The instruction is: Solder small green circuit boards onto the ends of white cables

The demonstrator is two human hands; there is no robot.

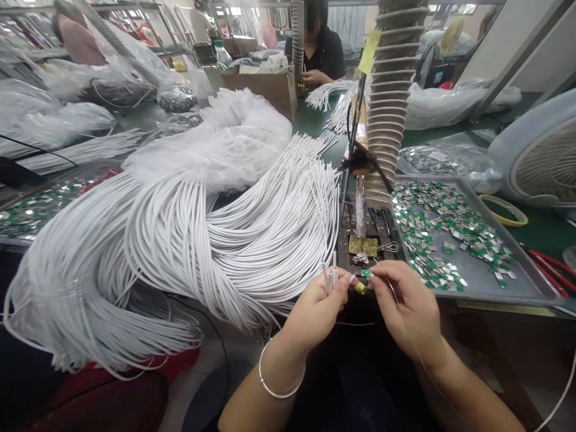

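Observation:
My left hand is closed around several white cables, their ends sticking up past the fingers. One cable end reaches toward a small green circuit board. Thumb and fingertips of my right hand pinch at the board's right edge. A thin solder wire runs through the same hand, its end poking up near the board. Just beyond the fingertips is the soldering iron, fixed pointing down over a yellowish block. A small yellow piece sits below the board, partly hidden by fingers.
A large bundle of white cables, partly wrapped in plastic, fills the left. At right, a grey tray holds many circuit boards, near red-handled pliers, a tape roll and a fan. A ribbed duct hangs ahead; a co-worker sits opposite.

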